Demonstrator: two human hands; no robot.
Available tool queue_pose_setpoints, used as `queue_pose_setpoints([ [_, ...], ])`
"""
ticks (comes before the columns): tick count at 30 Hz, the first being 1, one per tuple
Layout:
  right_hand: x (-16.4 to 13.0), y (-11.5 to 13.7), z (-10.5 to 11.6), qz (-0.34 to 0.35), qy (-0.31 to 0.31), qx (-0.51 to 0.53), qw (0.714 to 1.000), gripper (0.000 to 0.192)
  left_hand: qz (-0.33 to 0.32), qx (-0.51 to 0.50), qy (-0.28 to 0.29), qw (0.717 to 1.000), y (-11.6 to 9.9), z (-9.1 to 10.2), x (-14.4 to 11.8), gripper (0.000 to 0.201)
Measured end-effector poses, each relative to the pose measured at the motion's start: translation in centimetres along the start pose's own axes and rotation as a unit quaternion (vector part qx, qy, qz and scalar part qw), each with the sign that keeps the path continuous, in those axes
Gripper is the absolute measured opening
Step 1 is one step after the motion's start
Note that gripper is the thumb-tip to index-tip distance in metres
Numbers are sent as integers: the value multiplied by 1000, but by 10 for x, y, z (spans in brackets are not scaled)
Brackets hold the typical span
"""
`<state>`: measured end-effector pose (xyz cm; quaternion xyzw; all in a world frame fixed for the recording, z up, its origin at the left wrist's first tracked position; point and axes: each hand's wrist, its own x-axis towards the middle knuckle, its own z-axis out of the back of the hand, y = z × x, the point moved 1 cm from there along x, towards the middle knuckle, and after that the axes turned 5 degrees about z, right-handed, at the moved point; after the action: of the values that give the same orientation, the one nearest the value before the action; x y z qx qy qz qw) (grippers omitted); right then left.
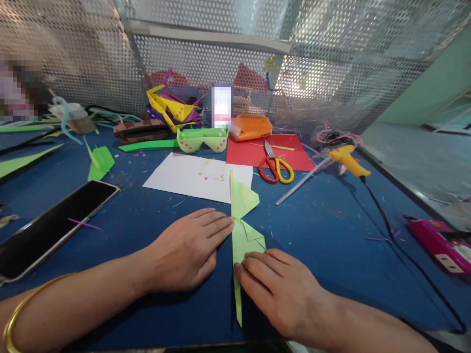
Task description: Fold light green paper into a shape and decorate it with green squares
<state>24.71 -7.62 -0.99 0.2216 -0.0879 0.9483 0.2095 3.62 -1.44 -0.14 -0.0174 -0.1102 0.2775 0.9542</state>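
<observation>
Your biggest risk here is the fold slipping. The green paper (243, 230) is long and narrow, pinned only by fingertips, so an uneven push from either side could skew the crease or swing the free upper flap off line. That flap lies partly over the white sheet (198, 177), and dragging it could shift the sheet too. Small paper scraps dot the blue counter (324, 220); one caught under the paper would probably leave a bump in the crease.

Your left hand (187, 252) lies flat and open, palm down, gripping nothing, its fingertips touching the paper's left edge at the narrow waist. Your right hand (283, 289) is also flat and open, fingers spread, pressing on the lower part of the paper from the right and covering some of it. The paper runs between the two hands, its pointed tail reaching toward you and its wider end pointing away.

The scissors (275, 167) and glue gun (348, 159) lie well apart from both hands, farther back. A phone (55, 228) lies to your left.
</observation>
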Motion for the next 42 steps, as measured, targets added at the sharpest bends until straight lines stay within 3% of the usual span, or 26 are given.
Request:
queue_pose_setpoints([
  [13,1,1,-2,5,-5,-10,1000,31,10,-9,21,1000,0,0,0,48],
  [42,0,0,-1,5,0,-2,1000,31,11,-22,4,1000,0,1,1,48],
])
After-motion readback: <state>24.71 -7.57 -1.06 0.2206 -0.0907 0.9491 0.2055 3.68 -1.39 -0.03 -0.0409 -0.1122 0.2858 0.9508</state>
